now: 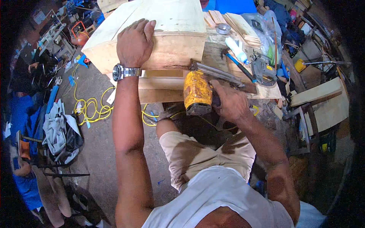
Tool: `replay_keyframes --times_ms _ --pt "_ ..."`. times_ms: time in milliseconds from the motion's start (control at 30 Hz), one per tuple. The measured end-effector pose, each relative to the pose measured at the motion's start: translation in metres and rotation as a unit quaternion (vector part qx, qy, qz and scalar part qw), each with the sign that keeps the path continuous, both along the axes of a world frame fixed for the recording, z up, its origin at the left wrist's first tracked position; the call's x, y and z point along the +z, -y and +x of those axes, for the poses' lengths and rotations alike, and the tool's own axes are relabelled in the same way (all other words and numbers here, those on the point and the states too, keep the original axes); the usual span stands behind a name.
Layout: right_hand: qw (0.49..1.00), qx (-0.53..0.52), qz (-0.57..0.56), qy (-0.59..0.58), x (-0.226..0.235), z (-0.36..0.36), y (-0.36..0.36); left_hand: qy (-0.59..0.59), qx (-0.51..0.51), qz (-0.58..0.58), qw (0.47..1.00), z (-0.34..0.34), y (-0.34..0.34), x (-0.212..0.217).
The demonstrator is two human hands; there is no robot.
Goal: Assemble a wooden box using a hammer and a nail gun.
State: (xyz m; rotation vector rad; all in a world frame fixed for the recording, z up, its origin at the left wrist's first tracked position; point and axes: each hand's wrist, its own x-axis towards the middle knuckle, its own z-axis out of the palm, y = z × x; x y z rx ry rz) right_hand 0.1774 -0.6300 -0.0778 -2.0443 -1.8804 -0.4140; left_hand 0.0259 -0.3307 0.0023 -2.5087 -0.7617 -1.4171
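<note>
The right hand point(230, 103) is wrapping its fingers tight around the handle of a yellow nail gun point(197, 93), whose nose is pressing against the wooden box point(167, 45) just above the grip. The left hand point(134, 43) is lying flat and spread on the box's top edge. Beyond the gun, a white bottle point(236, 49) and a tape roll point(223, 28) are sitting on the workbench point(266, 91).

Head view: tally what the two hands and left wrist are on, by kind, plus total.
Curved plywood piece under the left hand: 1
Yellow nail gun gripped by the right hand: 1
Steel wristwatch on the left wrist: 1
Total: 3
</note>
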Motion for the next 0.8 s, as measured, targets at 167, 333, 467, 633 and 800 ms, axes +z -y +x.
replay_keyframes --times_ms 167,333,467,633,800 --pt "1.000 0.002 -0.007 0.017 -0.010 0.000 -0.002 0.001 -0.006 0.018 1.000 0.000 -0.001 0.000" --pt "0.998 -0.013 -0.046 -0.030 -0.013 -0.002 -0.002 -0.013 -0.024 0.031 0.999 0.001 0.004 0.007" --pt "0.996 -0.023 -0.083 -0.016 -0.013 0.002 0.001 -0.021 -0.047 -0.023 0.998 0.002 0.013 0.014" --pt "0.981 -0.032 -0.085 -0.172 -0.024 0.022 0.029 -0.017 -0.063 -0.038 0.997 0.012 0.014 0.006" --pt "0.736 0.062 0.207 -0.641 -0.052 0.032 0.048 -0.005 -0.040 0.004 0.999 0.016 0.013 -0.001"
